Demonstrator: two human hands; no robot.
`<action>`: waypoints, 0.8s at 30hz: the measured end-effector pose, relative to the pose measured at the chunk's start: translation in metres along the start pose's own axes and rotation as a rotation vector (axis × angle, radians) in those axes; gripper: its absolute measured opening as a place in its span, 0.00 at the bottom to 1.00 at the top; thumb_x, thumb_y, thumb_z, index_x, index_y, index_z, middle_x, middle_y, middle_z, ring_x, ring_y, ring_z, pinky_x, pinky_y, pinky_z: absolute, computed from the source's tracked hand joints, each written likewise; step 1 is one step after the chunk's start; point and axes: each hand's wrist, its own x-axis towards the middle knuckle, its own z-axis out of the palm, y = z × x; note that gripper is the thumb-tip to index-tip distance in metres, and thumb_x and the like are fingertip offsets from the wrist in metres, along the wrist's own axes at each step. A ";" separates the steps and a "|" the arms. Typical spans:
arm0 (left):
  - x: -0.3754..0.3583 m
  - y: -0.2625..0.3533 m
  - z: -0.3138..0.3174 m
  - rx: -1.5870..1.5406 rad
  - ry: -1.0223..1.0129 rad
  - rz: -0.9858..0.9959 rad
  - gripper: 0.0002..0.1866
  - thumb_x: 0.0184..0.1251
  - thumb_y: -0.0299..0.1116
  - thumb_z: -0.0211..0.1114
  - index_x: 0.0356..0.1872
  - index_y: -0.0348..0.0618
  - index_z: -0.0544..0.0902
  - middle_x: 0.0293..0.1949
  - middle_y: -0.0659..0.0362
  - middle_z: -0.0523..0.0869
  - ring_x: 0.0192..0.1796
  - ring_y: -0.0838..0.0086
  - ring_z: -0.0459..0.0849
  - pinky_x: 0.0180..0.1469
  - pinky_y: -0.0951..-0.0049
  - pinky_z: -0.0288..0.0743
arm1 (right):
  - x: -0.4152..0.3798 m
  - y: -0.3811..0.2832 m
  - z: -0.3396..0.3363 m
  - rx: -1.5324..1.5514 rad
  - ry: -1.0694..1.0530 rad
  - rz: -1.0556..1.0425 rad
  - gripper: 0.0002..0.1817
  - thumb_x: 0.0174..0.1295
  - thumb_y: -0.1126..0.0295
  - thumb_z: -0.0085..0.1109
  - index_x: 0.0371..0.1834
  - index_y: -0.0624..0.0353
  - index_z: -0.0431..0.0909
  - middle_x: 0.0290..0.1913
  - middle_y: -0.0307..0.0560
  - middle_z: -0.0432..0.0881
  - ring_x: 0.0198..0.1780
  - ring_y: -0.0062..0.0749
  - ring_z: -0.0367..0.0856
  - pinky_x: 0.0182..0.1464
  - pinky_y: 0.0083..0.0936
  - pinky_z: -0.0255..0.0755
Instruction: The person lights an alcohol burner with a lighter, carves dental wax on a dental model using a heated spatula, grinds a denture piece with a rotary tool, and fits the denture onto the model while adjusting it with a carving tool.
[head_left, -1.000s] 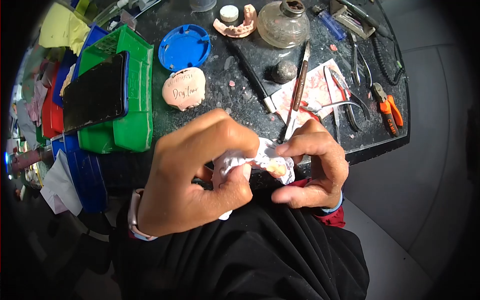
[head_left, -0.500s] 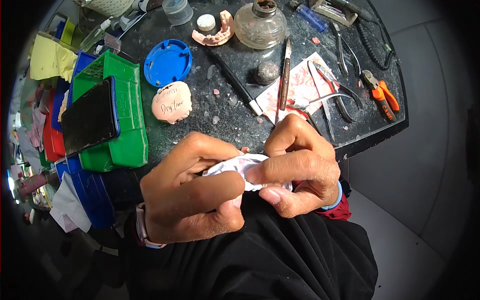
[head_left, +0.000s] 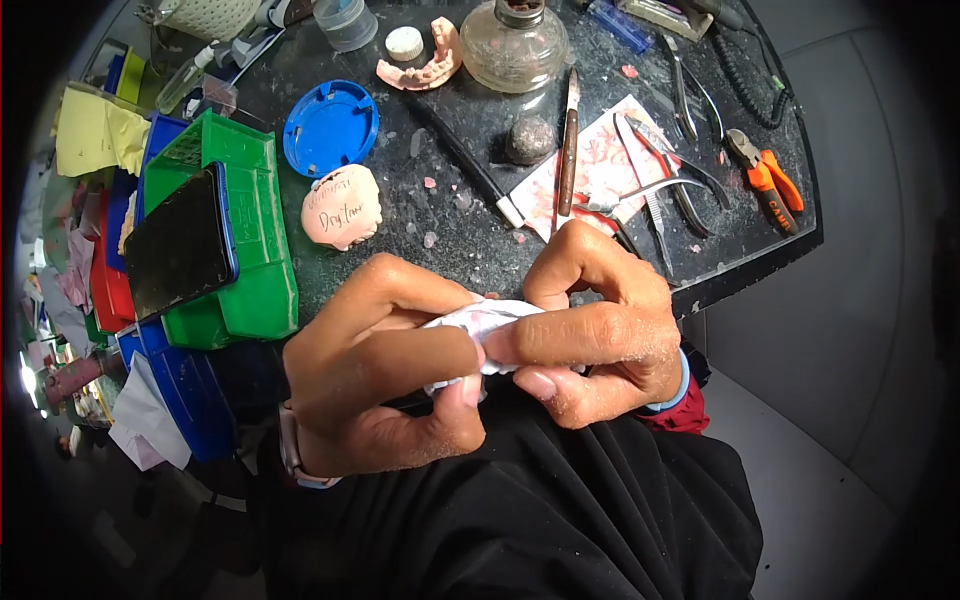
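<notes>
A small white cloth or tissue (head_left: 492, 318) is bunched between my two hands, just off the near edge of the dark worktop. My left hand (head_left: 385, 365) pinches its left side between thumb and fingers. On its right side, my right hand (head_left: 605, 335) presses with a bent forefinger from above and the thumb below. Whether something lies inside the white material is hidden by my fingers. Beyond my hands, a pink cast with handwriting (head_left: 342, 208) rests on the worktop (head_left: 400, 245), near a round blue lid (head_left: 331, 127).
Green bin (head_left: 255, 250) with a phone (head_left: 182, 242) leaning on it at left. Glass jar (head_left: 514, 45), horseshoe-shaped pink cast (head_left: 440, 68) and black-handled tool (head_left: 465, 160) at the back. Knife (head_left: 569, 150), pliers (head_left: 690, 205) and orange cutters (head_left: 768, 182) at right.
My left index finger and thumb have shifted slightly on the white material, and the two forefingers now nearly meet. The view has moved a little.
</notes>
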 end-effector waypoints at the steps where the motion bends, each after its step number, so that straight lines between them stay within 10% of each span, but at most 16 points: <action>1: 0.001 -0.002 -0.001 0.031 -0.050 0.042 0.11 0.51 0.26 0.59 0.36 0.39 0.71 0.33 0.42 0.77 0.26 0.75 0.76 0.27 0.79 0.70 | 0.000 0.000 0.000 0.000 0.002 0.004 0.12 0.43 0.73 0.62 0.35 0.55 0.81 0.25 0.40 0.65 0.19 0.23 0.66 0.19 0.18 0.61; 20: -0.009 -0.001 0.008 0.088 0.140 0.067 0.09 0.50 0.25 0.66 0.34 0.44 0.80 0.42 0.44 0.76 0.33 0.71 0.80 0.28 0.79 0.78 | -0.003 0.003 -0.003 -0.050 0.051 -0.101 0.14 0.51 0.59 0.58 0.33 0.57 0.82 0.34 0.50 0.67 0.33 0.31 0.66 0.34 0.22 0.63; 24: -0.009 0.000 0.006 0.124 0.130 0.037 0.12 0.48 0.23 0.65 0.36 0.43 0.79 0.41 0.45 0.76 0.33 0.71 0.80 0.28 0.80 0.77 | -0.012 0.005 -0.012 -0.051 0.364 -0.157 0.16 0.46 0.63 0.55 0.34 0.63 0.79 0.31 0.46 0.67 0.31 0.30 0.66 0.34 0.24 0.63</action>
